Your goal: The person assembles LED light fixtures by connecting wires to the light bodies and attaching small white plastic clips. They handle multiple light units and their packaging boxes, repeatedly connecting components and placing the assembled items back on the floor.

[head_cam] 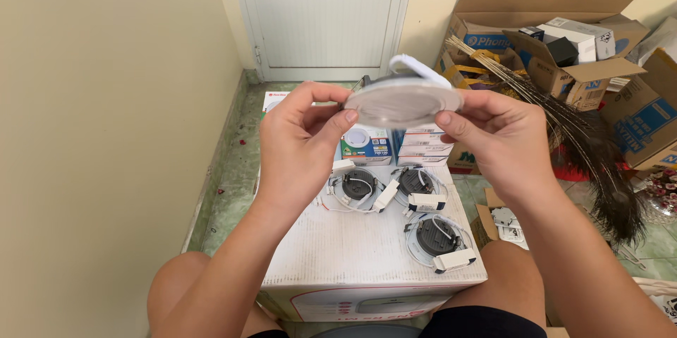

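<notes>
Cream walls (106, 98), white door (324, 7), green floor (233, 190), w/ cardboard boxes (564, 49).

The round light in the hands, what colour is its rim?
White. The round light has a white rim around a pale frosted face, seen in the head view.

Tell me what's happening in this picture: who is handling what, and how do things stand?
A seated person holds a round recessed light fitting up in both hands, the left hand gripping its left edge and the right hand its right edge. Below, on a white cardboard box between the knees, three similar round fittings lie with their wires and small white driver units. Small product boxes sit behind them, and open cardboard cartons stand by the wall on the right.
</notes>
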